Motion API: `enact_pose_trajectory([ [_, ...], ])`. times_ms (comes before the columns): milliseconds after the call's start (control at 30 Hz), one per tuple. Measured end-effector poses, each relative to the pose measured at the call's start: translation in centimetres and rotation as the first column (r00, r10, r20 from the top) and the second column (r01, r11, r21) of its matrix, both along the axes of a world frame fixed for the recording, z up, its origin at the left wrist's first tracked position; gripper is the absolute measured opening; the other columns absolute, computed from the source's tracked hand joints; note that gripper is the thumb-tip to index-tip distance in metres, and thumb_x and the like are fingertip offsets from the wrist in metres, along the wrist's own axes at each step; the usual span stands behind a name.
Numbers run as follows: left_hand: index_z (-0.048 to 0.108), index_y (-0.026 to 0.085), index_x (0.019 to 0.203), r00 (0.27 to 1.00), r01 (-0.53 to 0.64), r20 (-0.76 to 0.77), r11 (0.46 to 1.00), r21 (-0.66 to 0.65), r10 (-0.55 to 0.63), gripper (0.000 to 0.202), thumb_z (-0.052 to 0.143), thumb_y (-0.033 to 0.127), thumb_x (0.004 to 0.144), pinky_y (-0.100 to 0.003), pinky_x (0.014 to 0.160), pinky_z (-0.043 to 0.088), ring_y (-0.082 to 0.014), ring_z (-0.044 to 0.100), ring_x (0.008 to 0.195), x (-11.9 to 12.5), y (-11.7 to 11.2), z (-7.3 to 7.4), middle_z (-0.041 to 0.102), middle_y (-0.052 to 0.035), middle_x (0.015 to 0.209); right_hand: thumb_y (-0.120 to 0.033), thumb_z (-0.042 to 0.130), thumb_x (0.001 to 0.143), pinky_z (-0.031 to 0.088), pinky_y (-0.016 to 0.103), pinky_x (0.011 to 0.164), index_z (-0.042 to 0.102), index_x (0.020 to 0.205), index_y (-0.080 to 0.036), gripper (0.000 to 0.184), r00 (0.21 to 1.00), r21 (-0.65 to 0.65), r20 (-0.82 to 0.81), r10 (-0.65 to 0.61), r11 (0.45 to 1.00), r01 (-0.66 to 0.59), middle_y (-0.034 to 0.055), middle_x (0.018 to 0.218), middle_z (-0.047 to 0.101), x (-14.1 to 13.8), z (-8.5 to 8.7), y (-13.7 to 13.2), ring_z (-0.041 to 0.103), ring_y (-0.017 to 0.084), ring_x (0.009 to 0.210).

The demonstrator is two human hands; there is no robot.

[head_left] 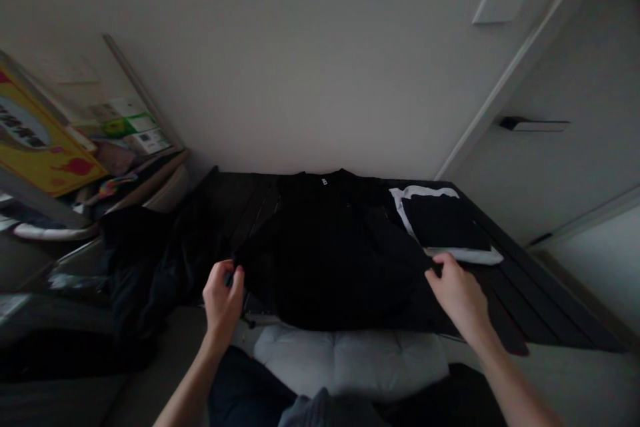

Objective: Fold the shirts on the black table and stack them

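A black shirt point(335, 247) lies spread over the dark slatted table, its neckline with a small white label toward the wall. On the left, my left hand point(223, 293) pinches the shirt's edge between thumb and fingers. My right hand point(457, 290) grips the opposite edge, so the fabric stretches between the two hands. The shirt's near edge hangs over the front of the table. Just beyond my right hand is a stack of folded black and white clothes point(445, 221).
Dark clothing point(155, 260) is heaped at the table's left end. Beyond it stand a yellow box point(45, 140) and assorted small items. A grey cushion point(350, 357) sits below the table's near edge. A door with a dark handle point(535, 125) is at right; a wall closes the back.
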State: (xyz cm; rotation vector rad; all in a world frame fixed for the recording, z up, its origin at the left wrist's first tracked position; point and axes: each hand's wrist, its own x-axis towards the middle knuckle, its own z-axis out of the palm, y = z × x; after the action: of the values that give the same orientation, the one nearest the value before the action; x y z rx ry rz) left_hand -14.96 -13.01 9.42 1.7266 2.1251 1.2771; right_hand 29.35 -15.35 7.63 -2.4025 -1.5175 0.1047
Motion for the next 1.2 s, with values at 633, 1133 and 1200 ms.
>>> enact_pose_trajectory([
  [633,0.053,0.015,0.121,0.811,0.013,-0.532,0.916,-0.401,-0.244,0.040,0.043,0.041,0.091,-0.041,0.094,0.040,-0.0300,0.045,0.123,3.4,2.1,-1.5,0.054,-0.0141,0.130,-0.022,0.050,0.087,0.040,0.044,0.100,0.053,0.128,-0.015,0.041,0.832,0.024,0.033,0.554,0.832,-0.554,0.0170,0.138,0.046,-13.1,-2.8,8.9,0.031,0.032,0.133],
  [1133,0.025,0.017,0.145,0.872,-0.030,-0.353,0.683,-0.730,-0.339,0.061,0.043,0.027,0.087,-0.044,0.089,0.043,-0.0289,0.050,0.122,0.4,2.4,-1.7,0.047,-0.0188,0.136,-0.030,0.046,0.095,0.027,0.046,0.108,0.066,0.116,-0.021,0.030,0.795,0.009,-0.197,0.574,0.812,-0.584,0.0098,0.150,0.035,-21.0,-2.5,29.4,0.023,0.030,0.139],
  [1200,0.023,0.016,0.145,0.882,0.005,-0.308,0.662,-0.750,-0.356,0.063,0.045,0.025,0.086,-0.043,0.090,0.043,-0.0283,0.049,0.125,0.1,2.5,-1.8,0.048,-0.0190,0.137,-0.034,0.052,0.092,0.021,0.053,0.109,0.070,0.109,-0.026,0.026,0.770,-0.019,-0.225,0.597,0.787,-0.616,0.0042,0.155,0.028,-21.7,-3.0,30.4,0.012,0.034,0.142],
])
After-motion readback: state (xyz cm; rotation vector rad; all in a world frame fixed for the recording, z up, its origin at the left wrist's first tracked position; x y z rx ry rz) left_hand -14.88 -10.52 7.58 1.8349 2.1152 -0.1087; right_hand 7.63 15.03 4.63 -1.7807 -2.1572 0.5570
